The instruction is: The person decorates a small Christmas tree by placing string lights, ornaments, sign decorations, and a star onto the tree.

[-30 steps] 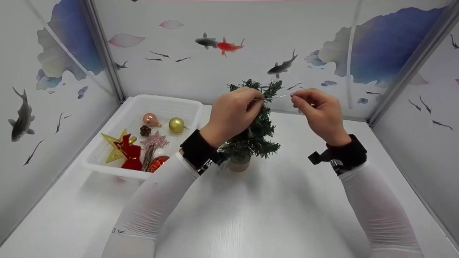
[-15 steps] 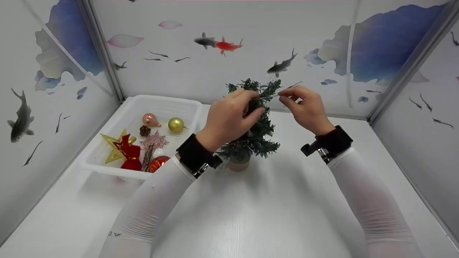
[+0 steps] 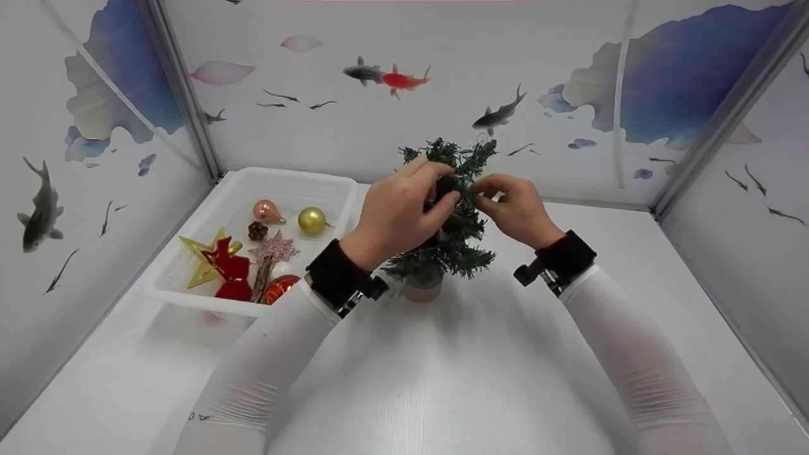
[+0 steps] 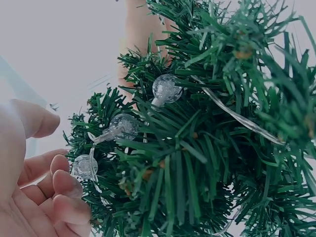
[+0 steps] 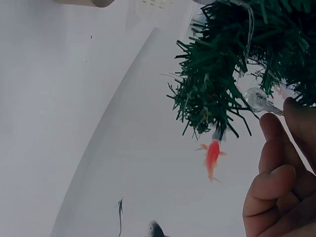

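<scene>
A small green artificial Christmas tree (image 3: 471,253) stands on the table in a round base (image 3: 421,291). Clear bulbs of a string light (image 4: 123,127) sit among its branches, joined by thin clear wire. My right hand (image 3: 515,208), at the tree's right side, pinches the narrow base of one clear bulb (image 5: 256,99) between thumb and forefinger. On the other side, my left hand (image 3: 401,205) has its thumb spread from loosely bent fingers. Those fingertips are right beside another bulb (image 4: 85,167) in the left wrist view. Foliage hides part of the wire.
Left of the tree, a white plastic basket (image 3: 344,208) contains a gold star (image 3: 205,278), a gold ball (image 3: 311,220), a pink bulb ornament (image 3: 267,212), a pinecone (image 3: 257,230), a red velvet bow (image 3: 234,278) and a red ball (image 3: 280,289). Printed white panels (image 3: 411,126) enclose the table.
My right hand has moved left and down to the tree's branches; the wire stretched between the hands a second ago no longer shows. My left hand has shifted slightly left, its thumb further from the fingers.
</scene>
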A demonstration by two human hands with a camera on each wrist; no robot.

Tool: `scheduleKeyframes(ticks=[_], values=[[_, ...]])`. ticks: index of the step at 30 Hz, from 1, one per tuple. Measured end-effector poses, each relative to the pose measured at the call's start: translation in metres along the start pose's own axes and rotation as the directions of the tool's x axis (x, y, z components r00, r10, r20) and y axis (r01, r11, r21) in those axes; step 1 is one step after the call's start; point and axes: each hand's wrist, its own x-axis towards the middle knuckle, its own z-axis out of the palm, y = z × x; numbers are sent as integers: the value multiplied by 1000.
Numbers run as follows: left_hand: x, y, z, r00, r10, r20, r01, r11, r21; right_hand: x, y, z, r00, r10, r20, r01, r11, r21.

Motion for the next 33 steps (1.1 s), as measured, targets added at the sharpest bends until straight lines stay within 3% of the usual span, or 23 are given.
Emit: scheduleKeyframes(ticks=[10,18,27,33], values=[[-11,4,-7,999,16,-43,-18,999,-47,-12,6,1,997,63,49,-67,994,89],[-33,4,-17,996,32,-81,-39,995,-97,-25,21,3,988,154,6,-152,971,186],[-65,-17,-34,993,-34,-110,17,988,-151,-50,49,16,937,349,-10,-333,904,269],[-70,-47,-54,984,-162,-67,150,976,-158,-67,60,31,891,450,61,-447,844,298]])
